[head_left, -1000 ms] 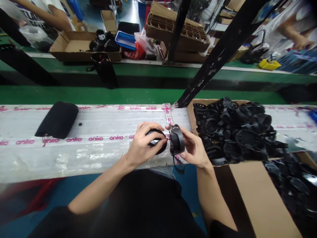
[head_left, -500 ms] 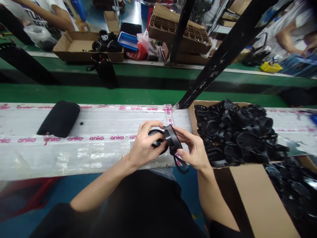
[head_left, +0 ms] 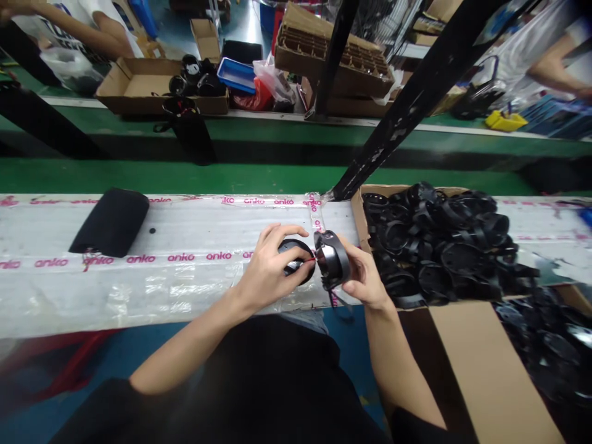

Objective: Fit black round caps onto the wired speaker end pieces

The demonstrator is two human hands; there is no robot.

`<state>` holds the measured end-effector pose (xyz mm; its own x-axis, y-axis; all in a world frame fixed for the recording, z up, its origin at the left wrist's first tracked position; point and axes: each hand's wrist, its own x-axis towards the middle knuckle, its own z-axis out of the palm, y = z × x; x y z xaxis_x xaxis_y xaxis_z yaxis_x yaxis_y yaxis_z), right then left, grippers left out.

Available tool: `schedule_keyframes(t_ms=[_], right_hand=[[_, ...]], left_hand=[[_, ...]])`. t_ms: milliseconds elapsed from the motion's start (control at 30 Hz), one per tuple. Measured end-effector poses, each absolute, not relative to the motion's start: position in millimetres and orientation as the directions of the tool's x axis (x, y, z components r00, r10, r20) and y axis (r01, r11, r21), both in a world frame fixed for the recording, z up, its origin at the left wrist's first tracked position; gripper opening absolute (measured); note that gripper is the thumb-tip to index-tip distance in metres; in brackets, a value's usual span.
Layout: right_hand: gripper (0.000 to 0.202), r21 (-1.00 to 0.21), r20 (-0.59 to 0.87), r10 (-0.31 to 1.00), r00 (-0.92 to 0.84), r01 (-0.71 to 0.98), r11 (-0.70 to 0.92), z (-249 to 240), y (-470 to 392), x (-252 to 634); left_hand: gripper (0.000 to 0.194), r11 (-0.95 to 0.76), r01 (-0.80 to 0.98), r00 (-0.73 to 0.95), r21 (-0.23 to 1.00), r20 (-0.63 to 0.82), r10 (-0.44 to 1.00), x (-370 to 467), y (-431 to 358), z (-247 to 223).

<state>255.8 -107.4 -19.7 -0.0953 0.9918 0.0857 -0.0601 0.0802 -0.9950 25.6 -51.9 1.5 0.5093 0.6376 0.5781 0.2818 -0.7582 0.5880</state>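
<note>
Over the white-covered bench (head_left: 185,228), my left hand (head_left: 272,265) grips a round black part (head_left: 296,250) between thumb and fingers. A cupped black housing (head_left: 332,259) is in my right hand (head_left: 365,274), its hollow side turned left toward the round part. A small gap separates the two pieces, and a bit of red, perhaps a wire, shows between them near my left fingertips. A black strap dangles below the housing.
To the right stands a cardboard box (head_left: 361,219) heaped with black parts (head_left: 462,259); another box of parts is below it. A black pouch (head_left: 113,222) lies left. A slanted black post (head_left: 393,117) rises behind. People sit across the green bench.
The black housing in my right hand has turned, exposing its hollow inside, and moved slightly right, apart from the round part. My left hand has hardly moved.
</note>
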Motion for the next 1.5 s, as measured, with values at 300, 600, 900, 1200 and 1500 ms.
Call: schedule_keyframes(t_ms=[300,600,900,1200,1500], right_hand=[[0.089,-0.791,0.216,0.932,-0.292,0.508,0.343,39.1,-114.9,254.5],[0.072,-0.958,0.162,0.987,-0.004,0.239,0.158,-1.1,-120.9,227.2],[0.079,-0.826,0.305,0.946,0.105,0.524,0.208,1.8,-119.1,203.1],[0.079,-0.697,0.339,0.93,0.143,0.702,0.146,10.1,-125.4,196.1],[0.078,-0.9,0.41,0.882,0.233,0.259,0.35,-43.9,-116.2,167.6]], left_hand=[[0.021,-0.786,0.252,0.535,0.565,0.595,0.6,21.5,-47.2,-0.3],[0.028,-0.602,0.184,0.534,0.777,0.435,0.725,19.8,-50.0,-9.7],[0.075,-0.117,-0.164,0.715,0.979,0.2,0.67,-18.7,-39.6,-30.9],[0.05,-0.127,-0.133,0.575,0.983,0.18,0.798,0.3,-41.9,-34.2],[0.052,-0.053,-0.22,0.388,0.974,0.137,0.912,14.3,-54.7,-49.4]])
